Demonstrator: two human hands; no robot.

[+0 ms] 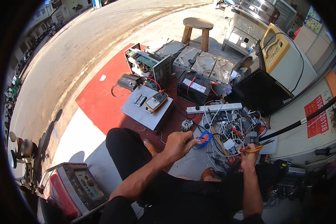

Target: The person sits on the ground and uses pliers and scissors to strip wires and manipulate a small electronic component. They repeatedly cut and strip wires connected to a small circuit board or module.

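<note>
My left hand (179, 145) is closed over thin dark wires beside a blue roll of tape (205, 138), its fingers pinching the wire ends. My right hand (249, 156) grips an orange-handled tool (254, 149), which looks like scissors or pliers, held just above a tangle of cables (227, 130). Both hands hover over the ground in front of my knees in black trousers. What the tool's tip touches is hidden among the wires.
A yellow multimeter (156, 101) lies on a grey metal box (145, 109) on a red mat (100, 100). Beyond them are a black battery (193, 87), an open circuit unit (147, 66), a white power strip (214, 108) and a wooden stool (197, 28). A red machine (72, 188) stands at lower left.
</note>
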